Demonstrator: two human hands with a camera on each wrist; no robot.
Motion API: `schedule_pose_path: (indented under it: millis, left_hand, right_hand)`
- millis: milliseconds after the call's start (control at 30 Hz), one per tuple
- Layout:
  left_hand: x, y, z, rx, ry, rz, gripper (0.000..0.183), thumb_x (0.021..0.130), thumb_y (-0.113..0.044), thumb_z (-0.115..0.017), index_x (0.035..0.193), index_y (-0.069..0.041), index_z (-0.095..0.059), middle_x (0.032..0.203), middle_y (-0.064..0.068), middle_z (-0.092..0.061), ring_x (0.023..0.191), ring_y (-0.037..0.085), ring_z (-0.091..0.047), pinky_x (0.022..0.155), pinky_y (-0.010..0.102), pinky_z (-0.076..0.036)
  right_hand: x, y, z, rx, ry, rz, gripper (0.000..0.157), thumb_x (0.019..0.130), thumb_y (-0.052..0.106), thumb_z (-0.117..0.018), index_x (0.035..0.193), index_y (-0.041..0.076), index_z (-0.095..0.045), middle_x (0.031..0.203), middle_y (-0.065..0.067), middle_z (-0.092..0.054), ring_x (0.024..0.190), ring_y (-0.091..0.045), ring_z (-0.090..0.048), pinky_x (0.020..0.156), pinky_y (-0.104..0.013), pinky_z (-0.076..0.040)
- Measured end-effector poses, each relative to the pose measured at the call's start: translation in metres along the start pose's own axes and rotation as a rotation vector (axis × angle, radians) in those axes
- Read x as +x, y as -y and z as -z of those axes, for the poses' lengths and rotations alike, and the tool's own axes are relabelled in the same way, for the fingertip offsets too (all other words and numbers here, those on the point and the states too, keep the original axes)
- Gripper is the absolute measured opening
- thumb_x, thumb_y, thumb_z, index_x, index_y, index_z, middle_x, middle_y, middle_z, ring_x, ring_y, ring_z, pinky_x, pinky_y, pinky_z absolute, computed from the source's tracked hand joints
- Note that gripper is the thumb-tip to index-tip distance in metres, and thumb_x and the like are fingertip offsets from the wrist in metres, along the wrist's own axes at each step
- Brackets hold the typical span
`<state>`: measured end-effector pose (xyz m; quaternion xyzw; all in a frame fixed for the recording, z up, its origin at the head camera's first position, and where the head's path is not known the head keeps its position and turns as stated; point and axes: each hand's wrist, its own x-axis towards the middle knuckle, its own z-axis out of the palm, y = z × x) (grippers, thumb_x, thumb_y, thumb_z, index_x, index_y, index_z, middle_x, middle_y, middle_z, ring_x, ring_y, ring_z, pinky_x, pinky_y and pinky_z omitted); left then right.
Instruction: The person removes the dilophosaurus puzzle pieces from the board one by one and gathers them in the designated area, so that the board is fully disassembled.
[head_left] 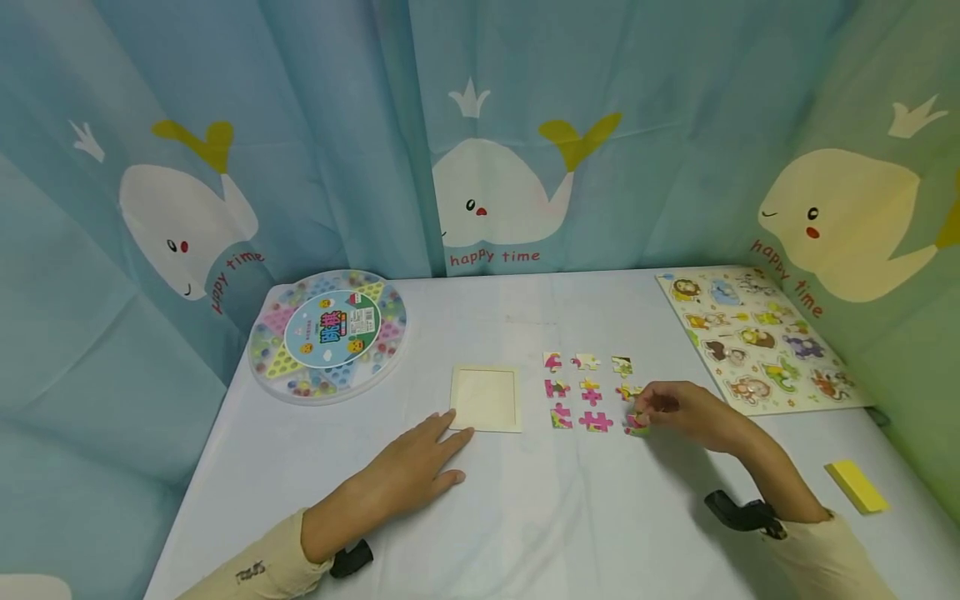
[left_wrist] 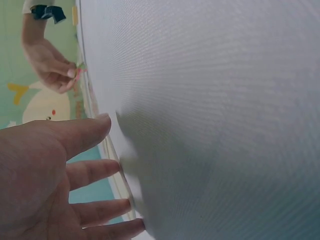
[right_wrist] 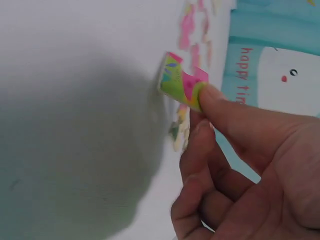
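Between thumb and fingertips, my right hand [head_left: 686, 412] pinches a pink and green jigsaw piece [right_wrist: 181, 82], held tilted over the table at the lower right of the loose pieces. Several other jigsaw pieces [head_left: 596, 422], pink, yellow and green, lie apart from each other in rows beside it. To their left is a square wooden puzzle tray [head_left: 484, 400] with a bare inside. My left hand [head_left: 408, 467] rests with spread fingers on the white table, its fingertips right at the tray's lower left corner.
A round Chinese checkers box [head_left: 327, 337] sits at the back left. On the right is an animal picture board [head_left: 761, 342], with a yellow block [head_left: 857, 487] nearer the front edge. A blue whale-print curtain [head_left: 337, 125] hangs behind the white table [head_left: 540, 525].
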<state>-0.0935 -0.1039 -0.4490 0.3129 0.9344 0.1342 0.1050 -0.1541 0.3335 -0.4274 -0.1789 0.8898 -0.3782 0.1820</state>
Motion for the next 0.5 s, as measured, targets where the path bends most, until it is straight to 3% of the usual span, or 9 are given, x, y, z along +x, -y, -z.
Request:
schedule_pose_path:
  millis: [233,500]
  left_hand:
    - [0.001,0.000,-0.001,-0.012,0.003,-0.001,0.060,0.105,-0.036,-0.066,0.156,-0.010,-0.051,0.164,0.025,-0.041,0.148,0.047,-0.044,0.116,0.055,-0.044]
    - [0.001,0.000,-0.001,-0.017,0.003,0.000,0.060,0.105,-0.037,-0.066,0.157,-0.011,-0.051,0.164,0.025,-0.041,0.148,0.047,-0.044,0.115,0.056,-0.045]
  right_hand:
    - [0.001,-0.003,-0.012,-0.181,-0.101,-0.059,0.003,0.100,0.009,-0.071,0.101,0.007,-0.070,0.099,-0.003,-0.070,0.091,-0.017,-0.064,0.076,-0.031,-0.053]
    - [0.004,-0.003,-0.030,-0.302,-0.209,-0.071,0.008,0.094,0.001,-0.076,0.095,0.007,-0.070,0.094,-0.006,-0.063,0.084,-0.019,-0.059,0.068,-0.032,-0.050]
